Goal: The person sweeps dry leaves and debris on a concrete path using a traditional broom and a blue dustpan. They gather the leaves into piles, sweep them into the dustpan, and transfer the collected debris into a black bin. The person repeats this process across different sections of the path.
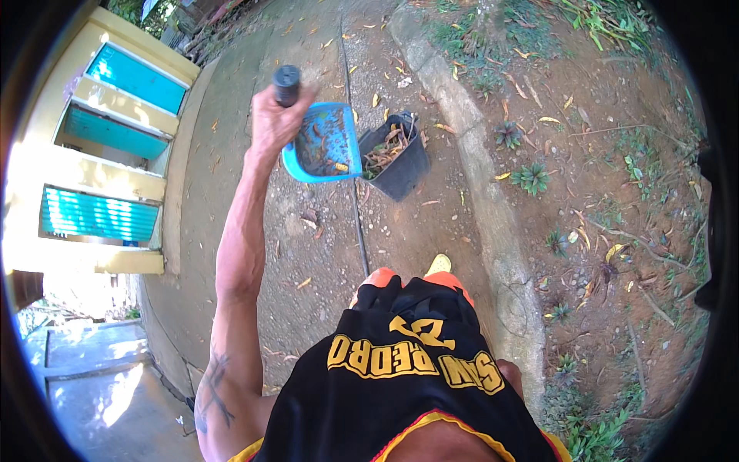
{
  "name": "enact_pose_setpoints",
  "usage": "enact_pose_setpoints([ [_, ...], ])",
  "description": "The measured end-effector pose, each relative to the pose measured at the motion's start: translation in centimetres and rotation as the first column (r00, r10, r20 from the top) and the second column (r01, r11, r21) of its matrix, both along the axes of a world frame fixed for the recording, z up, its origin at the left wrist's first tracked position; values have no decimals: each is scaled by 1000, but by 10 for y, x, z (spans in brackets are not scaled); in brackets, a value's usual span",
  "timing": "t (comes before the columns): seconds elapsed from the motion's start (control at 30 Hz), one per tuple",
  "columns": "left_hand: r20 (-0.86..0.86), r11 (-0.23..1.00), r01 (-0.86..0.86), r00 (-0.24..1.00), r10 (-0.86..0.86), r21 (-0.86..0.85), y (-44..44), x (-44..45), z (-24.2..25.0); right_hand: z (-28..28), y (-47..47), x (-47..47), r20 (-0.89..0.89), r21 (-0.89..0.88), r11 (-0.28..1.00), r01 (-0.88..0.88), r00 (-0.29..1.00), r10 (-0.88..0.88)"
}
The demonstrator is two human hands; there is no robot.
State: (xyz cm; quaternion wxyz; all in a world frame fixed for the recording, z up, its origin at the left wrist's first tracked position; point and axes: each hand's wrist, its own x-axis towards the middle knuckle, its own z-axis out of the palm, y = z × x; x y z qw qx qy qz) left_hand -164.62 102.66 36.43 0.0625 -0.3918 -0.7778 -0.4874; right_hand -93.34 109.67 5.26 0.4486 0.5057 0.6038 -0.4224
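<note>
My left hand (278, 118) is closed around the black handle (287, 85) of a blue plastic dustpan (323, 144). Dirt, dry leaves and a yellow leaf lie in the pan, whose straight edge is at the rim of a black bin (401, 167); whether they touch I cannot tell. Brown and yellow leaves partly fill the bin, which stands tilted on the gravelly ground. My right hand is out of view; only a bit of that arm shows beside the black jersey.
A dark hose or cable (359, 231) runs along the ground. A low concrete curb (491, 202) borders soil with small plants and fallen leaves on the right. A yellow wall (135, 263) with teal louvred windows stands on the left. My yellow shoe (440, 264) shows below the bin.
</note>
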Motion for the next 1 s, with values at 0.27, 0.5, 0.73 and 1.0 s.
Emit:
enact_pose_setpoints([
  [0.27, -45, 800, 526, 827, -560, -288, 127, -41, -77, -35, -5, -30, 94, -34, 990, 139, 986, -135],
  [0.5, 97, 456, 758, 556, -826, -466, 195, -64, -149, -15, -81, -76, -9, 107, 941, 320, 947, -321],
  [0.73, 155, 417, 826, 501, -852, -379, 222, -107, -148, 22, -94, -183, 77, 185, 863, 470, 869, -489],
  [1.0, 84, 593, 759, 632, -771, -268, 239, -155, -139, 18, -82, -274, 46, 164, 809, 564, 815, -577],
])
